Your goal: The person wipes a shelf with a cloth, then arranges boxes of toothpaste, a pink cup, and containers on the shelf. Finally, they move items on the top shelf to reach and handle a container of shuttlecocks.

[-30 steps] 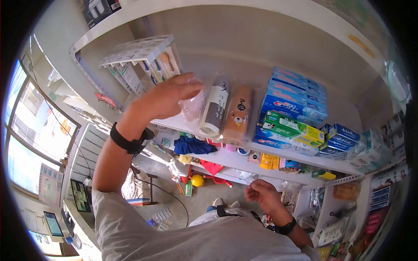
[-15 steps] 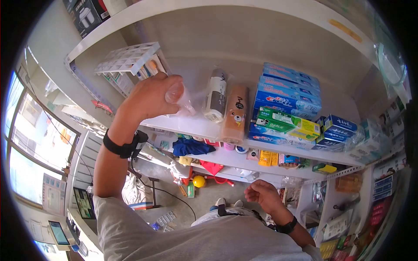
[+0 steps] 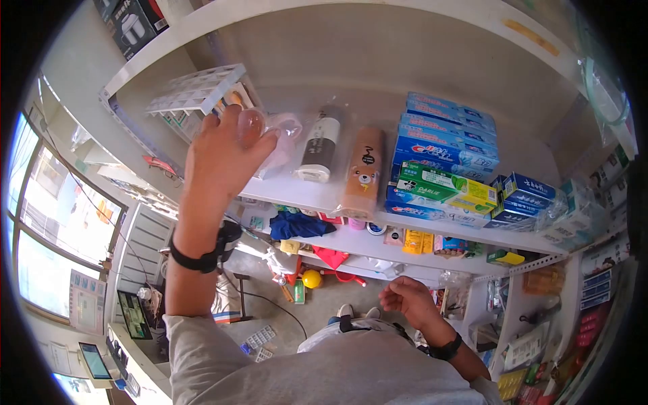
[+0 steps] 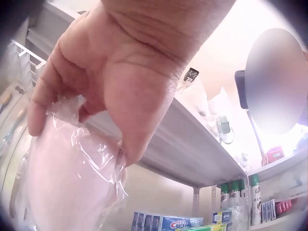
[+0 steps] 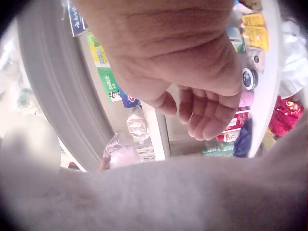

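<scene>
My left hand (image 3: 226, 152) is over the left part of the upper shelf, thumb and fingers gripping a pale pink item in clear plastic wrap (image 3: 282, 145). The left wrist view shows the pink item (image 4: 72, 173) close up, smooth and rounded, its wrapping bunched under the fingers. To its right lies a grey-and-white wrapped cylinder (image 3: 319, 147), then a brown wrapped cylinder with a bear face (image 3: 364, 174). Lower down, before the body, my right hand (image 3: 410, 302) hangs with loosely curled fingers and holds nothing.
Stacked toothpaste boxes (image 3: 445, 152) fill the shelf's right side. A white rack of toothbrushes (image 3: 202, 91) stands at the left, just behind my left hand. Under the shelf edge, a lower shelf carries a dark blue cloth (image 3: 300, 225) and small goods.
My left hand has moved left with the pink wrapped item and turned. The grey-and-white cylinder has shifted left, away from the brown one. My right hand has stayed about where it was.
</scene>
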Demonstrator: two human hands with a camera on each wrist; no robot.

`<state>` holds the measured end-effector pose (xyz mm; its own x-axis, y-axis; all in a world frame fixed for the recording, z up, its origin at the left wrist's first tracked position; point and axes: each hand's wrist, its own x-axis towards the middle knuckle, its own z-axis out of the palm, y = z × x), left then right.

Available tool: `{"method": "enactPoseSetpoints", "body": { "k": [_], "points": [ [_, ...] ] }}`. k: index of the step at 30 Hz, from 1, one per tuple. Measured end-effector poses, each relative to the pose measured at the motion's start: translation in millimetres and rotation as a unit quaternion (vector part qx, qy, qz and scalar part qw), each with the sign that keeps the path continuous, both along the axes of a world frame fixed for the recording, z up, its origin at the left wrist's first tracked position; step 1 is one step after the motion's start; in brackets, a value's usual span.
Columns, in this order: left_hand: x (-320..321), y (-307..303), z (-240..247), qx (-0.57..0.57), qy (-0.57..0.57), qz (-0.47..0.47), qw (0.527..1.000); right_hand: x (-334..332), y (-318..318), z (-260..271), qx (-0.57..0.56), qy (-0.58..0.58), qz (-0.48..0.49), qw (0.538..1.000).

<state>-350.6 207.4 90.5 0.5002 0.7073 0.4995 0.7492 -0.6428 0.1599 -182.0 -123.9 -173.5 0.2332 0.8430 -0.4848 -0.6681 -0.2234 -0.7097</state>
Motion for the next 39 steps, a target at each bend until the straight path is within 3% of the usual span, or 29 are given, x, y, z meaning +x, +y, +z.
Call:
{"method": "enactPoseSetpoints", "body": {
  "k": [5, 8, 14, 17, 26, 32, 35, 39],
  "points": [
    [33.8, 11.3, -21.7, -0.039, 0.087, 0.074, 0.993, -1.0, 1.1, -2.1, 0.01, -0.001, 0.011, 1.0],
    [42.1, 16.4, -29.2, -0.068, 0.104, 0.068, 0.99, 0.5, 0.3, 0.0, -0.001, 0.0, 0.01, 1.0],
    [22.0, 24.6, -38.8, -0.02, 0.07, 0.006, 0.997, 2.8, -3.7, -5.4, 0.006, 0.008, 0.007, 1.0],
    [21.2, 27.0, -41.1, -0.057, 0.062, -0.022, 0.996, 2.8, -2.3, -7.1, 0.019, 0.011, 0.007, 1.0],
    [33.9, 16.2, -53.2, -0.035, 0.047, 0.019, 0.998, 1.5, 0.9, -5.9, 0.004, -0.001, 0.02, 1.0],
    [21.7, 6.2, -45.9, -0.06, -0.018, 0.008, 0.998, 4.8, -6.2, -9.4, -0.003, 0.001, 0.002, 1.0],
    [8.1, -7.8, -48.5, 0.033, -0.065, 0.011, 0.997, 5.8, -8.9, -11.3, -0.002, 0.006, -0.002, 1.0],
    [21.2, -45.2, -61.7, -0.002, -0.133, -0.099, 0.986, 4.3, -7.5, -12.5, -0.004, 0.006, 0.007, 1.0]
  ]
}}
